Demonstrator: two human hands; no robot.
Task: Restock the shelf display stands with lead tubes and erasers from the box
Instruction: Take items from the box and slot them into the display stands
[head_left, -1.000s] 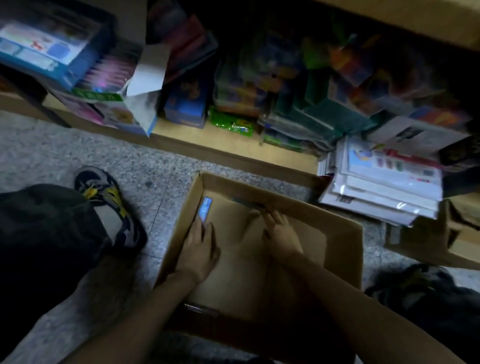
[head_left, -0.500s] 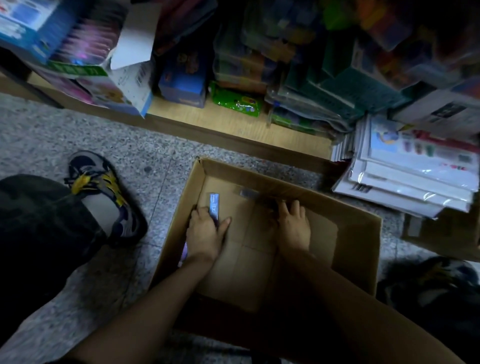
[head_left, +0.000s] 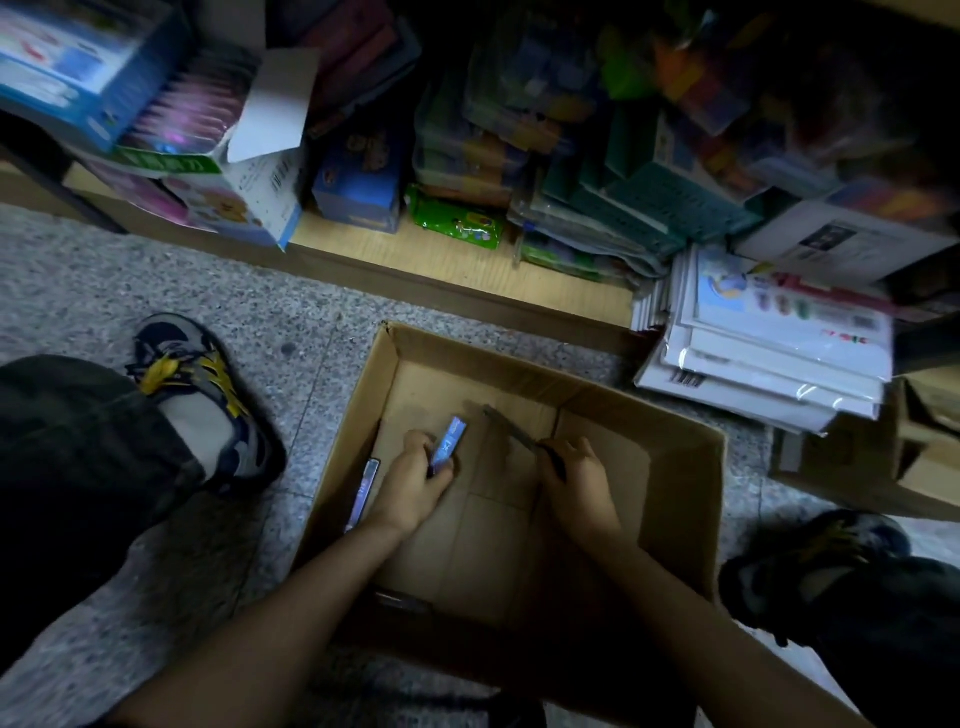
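Collecting stock from the box (head_left: 675, 467). Grips a blue tube (head_left: 450, 442) in the left hand (head_left: 415, 486), by its lower end, just above the box floor near the left wall. Pinches a dark piece (head_left: 511, 427) with the right hand (head_left: 579, 480), mid-box; cannot tell whether tube or eraser. Advise gathering the remainder before rising: a second tube (head_left: 363, 491) along the left wall, a further item (head_left: 400, 603) at the near wall. Lift straight up, clear of the walls. Beyond the box, a shelf (head_left: 457, 260) crowded with packets, little bare board showing. Near the far right corner, a stack (head_left: 769, 364) of white packs; avoid knocking it. Shoe (head_left: 208, 395) near the left wall, outside.
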